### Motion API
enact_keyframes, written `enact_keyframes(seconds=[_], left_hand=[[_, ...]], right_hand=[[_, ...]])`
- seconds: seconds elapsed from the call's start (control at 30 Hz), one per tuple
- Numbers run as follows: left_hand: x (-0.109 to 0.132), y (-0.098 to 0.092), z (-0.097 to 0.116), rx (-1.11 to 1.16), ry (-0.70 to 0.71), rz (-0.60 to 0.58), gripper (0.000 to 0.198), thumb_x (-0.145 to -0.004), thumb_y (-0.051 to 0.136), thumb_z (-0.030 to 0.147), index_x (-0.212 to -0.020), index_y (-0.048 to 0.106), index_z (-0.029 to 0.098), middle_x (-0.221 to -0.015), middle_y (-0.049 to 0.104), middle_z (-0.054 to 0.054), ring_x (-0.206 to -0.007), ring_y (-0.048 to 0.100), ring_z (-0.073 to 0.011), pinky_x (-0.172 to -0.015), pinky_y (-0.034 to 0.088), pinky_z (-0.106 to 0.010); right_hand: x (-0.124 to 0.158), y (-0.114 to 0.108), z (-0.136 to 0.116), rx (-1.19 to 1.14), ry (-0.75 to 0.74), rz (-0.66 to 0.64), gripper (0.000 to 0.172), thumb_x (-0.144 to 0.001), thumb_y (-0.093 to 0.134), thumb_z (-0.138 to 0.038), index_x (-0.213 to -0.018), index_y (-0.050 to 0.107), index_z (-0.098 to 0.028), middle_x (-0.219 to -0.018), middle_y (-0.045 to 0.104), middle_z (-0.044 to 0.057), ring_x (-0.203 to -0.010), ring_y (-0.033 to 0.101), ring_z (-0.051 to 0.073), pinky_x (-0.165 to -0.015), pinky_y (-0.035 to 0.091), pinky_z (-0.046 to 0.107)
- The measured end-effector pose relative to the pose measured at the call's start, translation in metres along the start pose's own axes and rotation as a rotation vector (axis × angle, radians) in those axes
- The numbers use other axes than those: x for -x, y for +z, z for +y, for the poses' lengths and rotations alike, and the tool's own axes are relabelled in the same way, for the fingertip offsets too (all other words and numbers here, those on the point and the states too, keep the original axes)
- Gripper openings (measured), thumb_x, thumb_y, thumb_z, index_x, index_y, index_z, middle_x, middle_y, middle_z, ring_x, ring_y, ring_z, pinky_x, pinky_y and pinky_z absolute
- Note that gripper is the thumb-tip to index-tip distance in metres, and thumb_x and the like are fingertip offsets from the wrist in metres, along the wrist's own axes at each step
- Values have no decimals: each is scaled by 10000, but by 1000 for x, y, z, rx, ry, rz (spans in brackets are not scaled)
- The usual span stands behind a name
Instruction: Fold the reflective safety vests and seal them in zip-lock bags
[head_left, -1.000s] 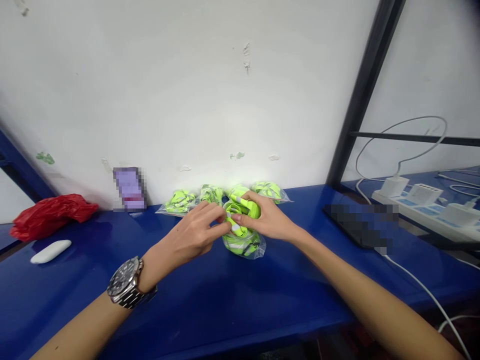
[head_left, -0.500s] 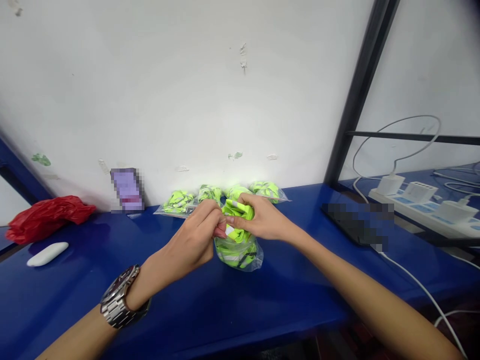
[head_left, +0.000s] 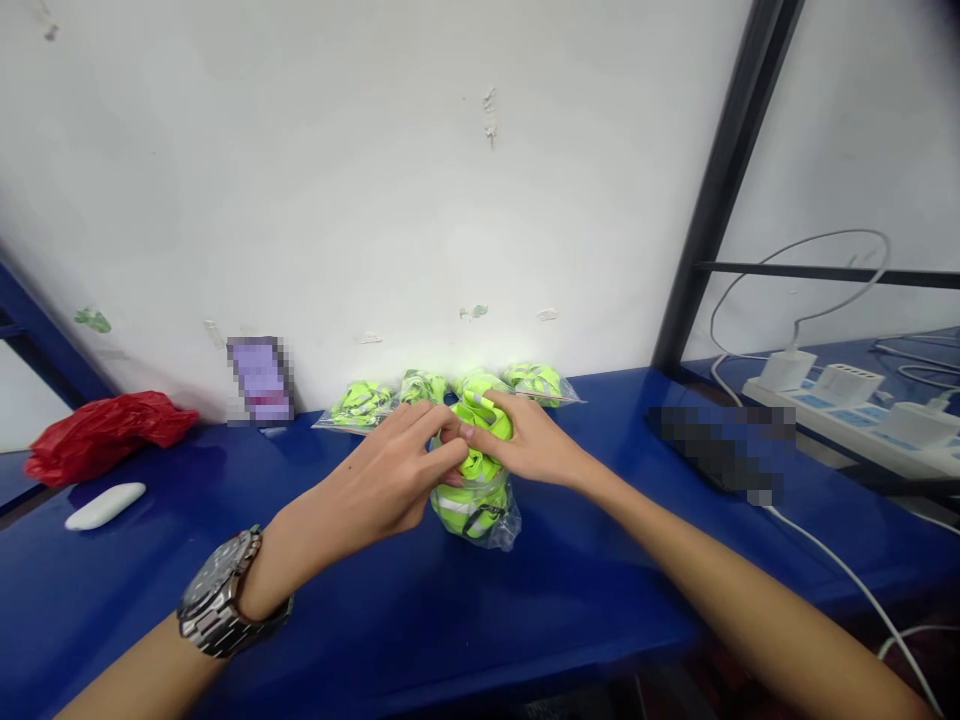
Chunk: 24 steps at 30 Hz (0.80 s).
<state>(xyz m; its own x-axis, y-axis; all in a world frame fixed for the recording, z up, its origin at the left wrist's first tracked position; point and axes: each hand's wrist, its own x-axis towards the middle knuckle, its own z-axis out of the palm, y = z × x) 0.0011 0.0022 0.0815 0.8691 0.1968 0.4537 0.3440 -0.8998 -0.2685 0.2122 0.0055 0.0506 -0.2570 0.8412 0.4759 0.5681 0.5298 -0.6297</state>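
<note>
A neon yellow-green reflective vest (head_left: 487, 425) with silver strips is bunched up, its lower part inside a clear plastic bag (head_left: 508, 528). My left hand (head_left: 401, 460), with a metal watch on the wrist, is closed around the left side of the vest and the bag's mouth, fingers bent. From the right, my right hand (head_left: 536, 442) grips the top of the bundle, thumb pointing left toward the left fingers. Behind my hands, several bagged bundles (head_left: 361, 402) of the same cloth lie in a row along the wall; my hands partly cover them.
The blue tabletop (head_left: 360, 620) runs along a white wall. On the left are a red plastic bag (head_left: 112, 435), a white oval case (head_left: 105, 506) and a leaning phone (head_left: 261, 380). A dark device (head_left: 697, 450) with a cable and a power strip (head_left: 855, 400) stand right, by a black post (head_left: 712, 200).
My left fingers have shifted and uncurled somewhat over the bundle. The vest's top looks lower and more crumpled between my hands. My right hand keeps its grip.
</note>
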Motion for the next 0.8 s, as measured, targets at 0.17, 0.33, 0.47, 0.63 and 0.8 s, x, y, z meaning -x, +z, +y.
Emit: enact_keyframes(seconds=[0.17,0.33,0.47,0.63,0.8], left_hand=[[-3,1,5,211,-66,-9,194,-838,400,5,-829,467,187,-840,497,-43,-752,421,-171,-646,384,-302],[-5,-3,10,373,-197,105,220,-802,440,-13,-725,413,191,-765,463,-3,-713,436,-137,-611,372,-259],[-6,-11,14,400,-289,138,215,-806,455,-13,-732,441,188,-756,480,4,-699,449,-129,-591,366,-246],[-7,-14,12,292,-198,103,160,-879,434,51,-799,457,188,-857,513,-34,-801,467,-160,-682,398,-287],[-10,-33,3,210,-92,-121,125,-952,426,171,-1016,532,188,-1013,572,-70,-924,498,-191,-833,404,-344]], right_hand=[[0,-6,1,-100,-55,-181,380,-800,621,-532,-948,493,-206,-874,544,26,-745,488,172,-639,393,301],[0,-7,-6,-68,-107,-123,355,-766,646,-410,-769,343,-224,-712,376,-41,-642,343,122,-571,287,268],[2,-5,-12,-50,-108,-117,317,-754,616,-326,-780,316,-229,-695,362,-53,-621,328,114,-555,260,267],[2,-10,-14,66,-110,-188,370,-732,664,-423,-807,362,-224,-724,400,-42,-631,354,122,-541,255,271],[-2,-24,-17,96,-123,-316,376,-731,686,-462,-873,451,-206,-768,461,-23,-655,386,127,-561,283,272]])
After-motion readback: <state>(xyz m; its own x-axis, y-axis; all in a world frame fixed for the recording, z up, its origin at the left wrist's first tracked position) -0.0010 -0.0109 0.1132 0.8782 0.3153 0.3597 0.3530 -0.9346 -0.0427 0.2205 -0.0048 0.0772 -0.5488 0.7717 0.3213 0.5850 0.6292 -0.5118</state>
